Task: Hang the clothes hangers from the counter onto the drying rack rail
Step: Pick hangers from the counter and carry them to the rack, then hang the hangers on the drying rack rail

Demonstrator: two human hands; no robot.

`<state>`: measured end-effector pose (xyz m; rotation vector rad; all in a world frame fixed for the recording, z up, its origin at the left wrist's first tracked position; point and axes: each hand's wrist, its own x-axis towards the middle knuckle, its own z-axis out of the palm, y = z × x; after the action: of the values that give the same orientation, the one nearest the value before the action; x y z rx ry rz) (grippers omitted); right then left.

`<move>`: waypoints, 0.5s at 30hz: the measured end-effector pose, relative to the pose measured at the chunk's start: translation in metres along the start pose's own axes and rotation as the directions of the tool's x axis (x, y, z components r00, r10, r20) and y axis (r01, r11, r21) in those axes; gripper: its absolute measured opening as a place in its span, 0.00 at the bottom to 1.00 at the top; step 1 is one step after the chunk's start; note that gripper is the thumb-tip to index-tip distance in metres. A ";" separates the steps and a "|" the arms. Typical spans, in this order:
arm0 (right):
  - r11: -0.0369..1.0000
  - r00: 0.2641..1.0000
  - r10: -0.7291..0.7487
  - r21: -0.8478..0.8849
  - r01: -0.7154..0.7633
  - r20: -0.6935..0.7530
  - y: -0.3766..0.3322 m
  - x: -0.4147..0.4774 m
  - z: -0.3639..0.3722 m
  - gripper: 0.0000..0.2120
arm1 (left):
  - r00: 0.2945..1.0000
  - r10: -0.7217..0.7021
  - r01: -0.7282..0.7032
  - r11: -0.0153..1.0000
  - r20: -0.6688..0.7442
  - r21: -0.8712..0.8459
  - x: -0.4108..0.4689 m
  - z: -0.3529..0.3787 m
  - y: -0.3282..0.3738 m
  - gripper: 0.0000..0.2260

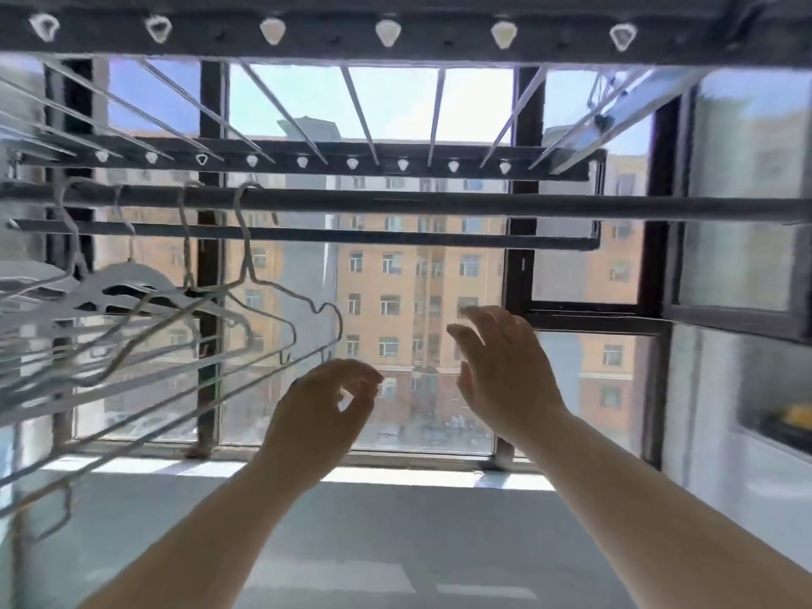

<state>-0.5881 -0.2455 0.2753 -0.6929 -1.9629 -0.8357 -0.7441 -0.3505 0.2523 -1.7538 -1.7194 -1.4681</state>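
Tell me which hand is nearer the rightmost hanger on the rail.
Left. The left hand sits just below and right of the rightmost hanger, by its lower corner. The right hand is farther right, apart from it. Both hold nothing.

There is only one view, from a camera on the person's head. It looks forward and is tilted upward, so the drying rack (395, 204) is seen from below and very near, with its bars passing over the top of the frame. It faces the window (417, 301). The wide lens bends the straight lines near the edges. Both forearms enter from the bottom edge.
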 end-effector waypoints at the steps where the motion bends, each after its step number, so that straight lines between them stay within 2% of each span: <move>1: 1.000 0.998 0.022 -0.012 -0.021 0.060 0.011 -0.013 -0.001 0.20 | 0.997 -0.029 0.031 0.999 0.065 -0.028 -0.002 0.015 0.001 0.12; 3: 0.995 0.968 0.094 -0.045 -0.086 0.233 0.035 -0.037 -0.007 0.13 | 0.980 -0.082 0.094 0.994 0.182 -0.059 -0.008 0.044 0.007 0.13; 5: 0.985 0.905 0.171 -0.076 -0.153 0.390 0.067 -0.067 -0.014 0.08 | 0.958 -0.090 0.118 0.989 0.272 -0.089 -0.014 0.080 0.022 0.13; 8: 0.958 0.844 0.284 -0.177 -0.228 0.455 0.125 -0.119 -0.033 0.12 | 0.930 -0.055 0.112 0.984 0.363 -0.136 -0.020 0.139 0.054 0.15; 10: 0.929 0.804 0.366 -0.232 -0.288 0.469 0.169 -0.157 -0.053 0.10 | 0.911 -0.025 0.107 0.978 0.412 -0.179 -0.024 0.186 0.087 0.16; 13: 0.866 0.710 0.498 -0.338 -0.369 0.499 0.237 -0.218 -0.096 0.07 | 0.876 0.025 0.112 0.960 0.481 -0.255 -0.035 0.257 0.151 0.17; 15: 0.813 0.645 0.579 -0.408 -0.415 0.498 0.280 -0.259 -0.129 0.10 | 0.852 0.075 0.094 0.952 0.518 -0.292 -0.048 0.304 0.196 0.18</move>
<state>-0.1986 -0.2094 0.1814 -1.7666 -2.0306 -0.5457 -0.4267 -0.1921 0.1650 -2.5089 -1.8038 -1.4048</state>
